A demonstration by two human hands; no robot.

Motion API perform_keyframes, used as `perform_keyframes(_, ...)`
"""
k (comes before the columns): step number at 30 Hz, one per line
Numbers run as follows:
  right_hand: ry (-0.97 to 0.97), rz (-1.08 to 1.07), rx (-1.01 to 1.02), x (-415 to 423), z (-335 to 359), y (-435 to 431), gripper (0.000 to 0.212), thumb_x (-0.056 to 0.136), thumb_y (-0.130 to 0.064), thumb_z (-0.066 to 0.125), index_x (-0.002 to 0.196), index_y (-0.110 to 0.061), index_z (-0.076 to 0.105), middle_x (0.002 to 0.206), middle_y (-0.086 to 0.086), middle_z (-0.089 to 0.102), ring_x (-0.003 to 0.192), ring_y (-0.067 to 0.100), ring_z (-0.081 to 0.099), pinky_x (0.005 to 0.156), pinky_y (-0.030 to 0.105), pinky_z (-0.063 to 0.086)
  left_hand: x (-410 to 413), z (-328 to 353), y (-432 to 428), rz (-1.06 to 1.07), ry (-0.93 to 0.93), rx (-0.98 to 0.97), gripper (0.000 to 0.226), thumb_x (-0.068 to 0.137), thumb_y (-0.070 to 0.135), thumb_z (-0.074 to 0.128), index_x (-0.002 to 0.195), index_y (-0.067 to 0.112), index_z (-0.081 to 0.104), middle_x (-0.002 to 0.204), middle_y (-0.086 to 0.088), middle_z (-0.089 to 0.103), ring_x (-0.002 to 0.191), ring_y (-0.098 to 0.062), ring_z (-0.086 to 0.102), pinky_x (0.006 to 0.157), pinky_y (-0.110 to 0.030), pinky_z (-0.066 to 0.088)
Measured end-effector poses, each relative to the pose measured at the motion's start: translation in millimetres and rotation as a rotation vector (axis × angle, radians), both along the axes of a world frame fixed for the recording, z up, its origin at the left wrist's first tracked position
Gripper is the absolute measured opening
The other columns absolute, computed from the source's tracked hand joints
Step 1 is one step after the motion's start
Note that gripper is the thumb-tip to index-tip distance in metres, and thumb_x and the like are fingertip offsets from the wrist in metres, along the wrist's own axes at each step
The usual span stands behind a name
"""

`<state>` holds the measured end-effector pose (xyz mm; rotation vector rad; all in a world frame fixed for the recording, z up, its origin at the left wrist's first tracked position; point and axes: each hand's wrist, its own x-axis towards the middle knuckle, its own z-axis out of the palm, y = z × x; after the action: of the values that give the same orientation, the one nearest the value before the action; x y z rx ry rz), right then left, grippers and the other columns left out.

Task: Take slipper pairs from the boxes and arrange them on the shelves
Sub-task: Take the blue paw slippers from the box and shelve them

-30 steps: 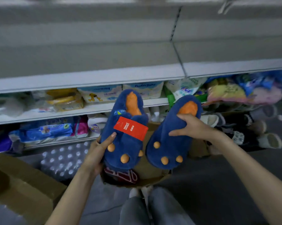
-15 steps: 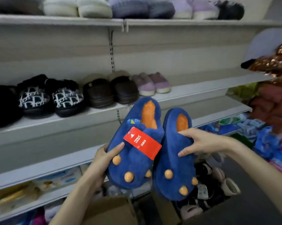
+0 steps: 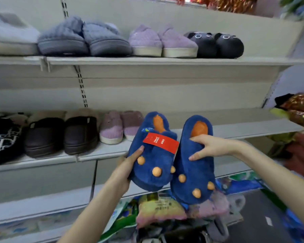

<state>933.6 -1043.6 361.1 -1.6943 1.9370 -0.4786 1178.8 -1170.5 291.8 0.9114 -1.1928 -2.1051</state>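
Grip: your left hand and right hand each held 1 blue slipper.
Axis: heels faced the middle shelf, its bare right end.

The upper shelf carries grey slippers, the middle shelf brown slippers.

Dim, flat light; blurred, warped edges
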Motion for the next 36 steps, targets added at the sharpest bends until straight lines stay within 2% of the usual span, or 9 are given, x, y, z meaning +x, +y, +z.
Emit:
perform_keyframes(3, 0.050, -0.018, 0.109, -28.8, 2.6, -19.4, 0.087, 0.050, -0.076, 0.073, 0.111, -0.015, 0.061, 0.116, 0.009, 0.064, 0.109, 0.021, 0.060, 0.093, 0.043, 0.049, -28.9, 2.4, -17.5, 0.095, -0.007, -0.038, 0.046, 0.081, 0.028, 0.073, 0.117, 0.003, 0.063, 0.104, -0.015, 0.072, 0.098, -0.031, 0.069, 0.078, -0.037, 0.055)
perform_keyframes(6, 0.107, 0.002, 0.169, -45.0, -0.5, -33.7, 0.048, 0.074, -0.042, 0.077, 0.112, -0.017, 0.061, 0.119, 0.002, 0.063, 0.112, 0.017, 0.058, 0.097, 0.038, 0.048, -51.8, 2.0, -28.0, 0.106, -0.007, -0.044, 0.046, 0.082, 0.027, 0.073, 0.119, 0.004, 0.063, 0.108, -0.013, 0.072, 0.100, -0.029, 0.069, 0.072, -0.033, 0.057)
perform_keyframes(8, 0.073, -0.010, 0.189, -48.5, 1.7, -35.3, 0.036, 0.079, -0.031, 0.077, 0.110, -0.021, 0.061, 0.117, -0.004, 0.065, 0.110, 0.012, 0.060, 0.096, 0.033, 0.050, -59.7, 1.5, -32.4, 0.054, 0.027, -0.021, 0.042, 0.085, 0.027, 0.070, 0.120, 0.005, 0.063, 0.112, -0.013, 0.071, 0.104, -0.028, 0.068, 0.074, -0.032, 0.060)
perform_keyframes(13, 0.064, 0.060, 0.250, -74.2, 1.1, -48.1, 0.040, 0.082, -0.033, 0.073, 0.117, -0.018, 0.060, 0.120, -0.004, 0.063, 0.112, 0.013, 0.058, 0.098, 0.037, 0.048, -85.2, 1.5, -46.1, 0.013, 0.070, -0.023, 0.043, 0.088, 0.029, 0.066, 0.123, 0.004, 0.062, 0.116, -0.014, 0.069, 0.107, -0.028, 0.066, 0.080, -0.033, 0.059)
perform_keyframes(25, -0.008, 0.285, 0.234, -151.9, -8.1, -120.6, 0.035, 0.086, -0.028, 0.070, 0.114, -0.010, 0.061, 0.117, 0.006, 0.066, 0.108, 0.020, 0.063, 0.093, 0.044, 0.052, -162.4, -18.2, -63.7, 0.291, -0.032, -0.028, 0.039, 0.090, 0.027, 0.066, 0.121, 0.005, 0.058, 0.111, -0.014, 0.070, 0.098, -0.029, 0.068, 0.068, -0.035, 0.058)
perform_keyframes(27, 0.014, 0.332, 0.225, -163.5, -4.1, -133.9, 0.033, 0.086, -0.024, 0.070, 0.112, -0.005, 0.061, 0.116, 0.008, 0.066, 0.107, 0.021, 0.063, 0.092, 0.042, 0.052, -176.5, -18.5, -67.9, 0.355, -0.054, -0.068, 0.040, 0.093, 0.027, 0.060, 0.125, 0.004, 0.055, 0.118, -0.016, 0.066, 0.102, -0.030, 0.066, 0.076, -0.039, 0.057)
perform_keyframes(31, 0.091, 0.329, 0.203, -181.7, -4.4, -155.6, 0.028, 0.085, -0.022, 0.072, 0.104, -0.004, 0.062, 0.107, 0.013, 0.065, 0.093, 0.016, 0.062, 0.085, 0.042, 0.051, -190.8, -8.6, -73.7, 0.326, -0.246, -0.357, 0.041, 0.101, 0.039, 0.042, 0.131, 0.012, 0.050, 0.130, -0.006, 0.056, 0.115, -0.023, 0.055, 0.098, -0.035, 0.044)
perform_keyframes(34, 0.002, 0.258, 0.102, -181.8, 0.3, -150.8, 0.026, 0.087, -0.021, 0.069, 0.109, -0.009, 0.066, 0.106, 0.001, 0.066, 0.093, 0.006, 0.059, 0.080, 0.016, 0.047, -184.3, -3.2, -75.0, 0.248, -0.477, -0.716, 0.037, 0.100, 0.048, 0.037, 0.122, 0.026, 0.055, 0.143, -0.008, 0.042, 0.132, -0.025, 0.042, 0.113, -0.038, 0.031)
perform_keyframes(36, -0.006, 0.211, 0.006, -176.6, 5.2, -131.8, 0.031, 0.088, -0.027, 0.066, 0.117, -0.017, 0.063, 0.109, -0.013, 0.060, 0.099, -0.002, 0.055, 0.080, 0.001, 0.039, -172.4, 0.3, -71.8, 0.166, -0.544, -0.952, 0.039, 0.103, 0.035, 0.036, 0.137, 0.021, 0.049, 0.145, 0.000, 0.036, 0.140, -0.019, 0.030, 0.115, -0.019, 0.021)
